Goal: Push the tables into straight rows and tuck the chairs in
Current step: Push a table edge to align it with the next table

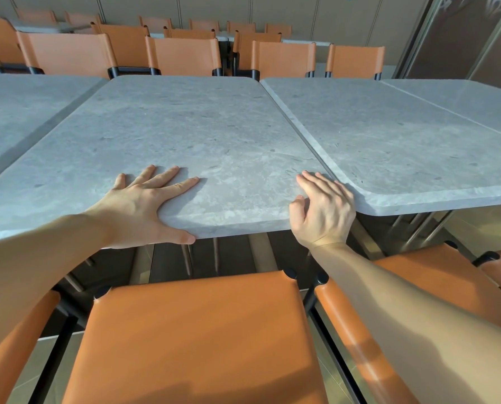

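Pressing table point(191, 132) edge, both hands, L hand point(144, 205), R hand point(323, 211)

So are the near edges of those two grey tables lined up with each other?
No: the table under the hands sticks out nearer the person than the table on its right, whose front edge sits further back.

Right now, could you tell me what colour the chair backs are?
Orange, on black frames; the chair nearest in the head view shows it best.
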{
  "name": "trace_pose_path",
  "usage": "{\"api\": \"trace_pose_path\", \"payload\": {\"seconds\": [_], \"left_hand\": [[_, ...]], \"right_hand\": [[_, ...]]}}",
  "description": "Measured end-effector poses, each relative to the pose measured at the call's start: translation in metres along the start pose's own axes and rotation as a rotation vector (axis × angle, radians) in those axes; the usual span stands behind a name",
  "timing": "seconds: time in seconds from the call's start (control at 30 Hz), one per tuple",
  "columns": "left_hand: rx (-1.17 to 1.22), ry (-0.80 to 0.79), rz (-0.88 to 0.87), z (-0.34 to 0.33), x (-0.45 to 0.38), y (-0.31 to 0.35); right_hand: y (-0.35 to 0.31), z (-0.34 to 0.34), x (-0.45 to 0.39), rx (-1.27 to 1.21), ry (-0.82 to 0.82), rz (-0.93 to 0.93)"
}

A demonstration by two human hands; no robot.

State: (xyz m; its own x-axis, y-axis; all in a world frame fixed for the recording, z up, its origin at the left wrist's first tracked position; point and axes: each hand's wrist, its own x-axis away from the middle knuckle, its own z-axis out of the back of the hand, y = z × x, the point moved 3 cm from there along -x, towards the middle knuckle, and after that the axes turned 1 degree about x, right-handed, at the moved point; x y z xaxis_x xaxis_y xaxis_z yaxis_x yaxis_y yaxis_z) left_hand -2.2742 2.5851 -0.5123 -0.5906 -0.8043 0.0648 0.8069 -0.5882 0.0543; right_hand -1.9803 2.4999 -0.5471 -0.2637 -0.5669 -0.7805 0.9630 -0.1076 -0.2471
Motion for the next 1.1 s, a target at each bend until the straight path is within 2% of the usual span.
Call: {"api": "trace_pose_path", "payload": {"seconds": [0.3,0.57,0.77,0.87,0.97,1.03,1.1], "left_hand": [[-0.015,-0.018,-0.001,0.001,-0.009,-0.003],[0.1,-0.098,0.12,0.016,-0.009,0.007],[0.059,0.007,0.123,0.044,-0.032,0.035],[0.057,0.048,-0.023,0.045,-0.051,0.047],[0.13,-0.035,-0.202,0.041,-0.081,0.058],[0.159,-0.077,-0.265,0.034,-0.102,0.063],[0.208,-0.054,-0.259,0.031,-0.121,0.07]], "right_hand": [[0.003,-0.01,-0.002,-0.022,0.023,-0.031],[-0.005,0.001,-0.006,-0.15,-0.198,-0.206],[-0.023,0.0,-0.023,-0.031,-0.152,-0.349],[-0.036,-0.006,-0.034,0.127,-0.212,-0.436],[-0.038,-0.015,-0.04,0.208,-0.339,-0.532],[-0.036,-0.017,-0.037,0.199,-0.316,-0.573],[-0.035,-0.015,-0.034,0.186,-0.24,-0.572]]}}
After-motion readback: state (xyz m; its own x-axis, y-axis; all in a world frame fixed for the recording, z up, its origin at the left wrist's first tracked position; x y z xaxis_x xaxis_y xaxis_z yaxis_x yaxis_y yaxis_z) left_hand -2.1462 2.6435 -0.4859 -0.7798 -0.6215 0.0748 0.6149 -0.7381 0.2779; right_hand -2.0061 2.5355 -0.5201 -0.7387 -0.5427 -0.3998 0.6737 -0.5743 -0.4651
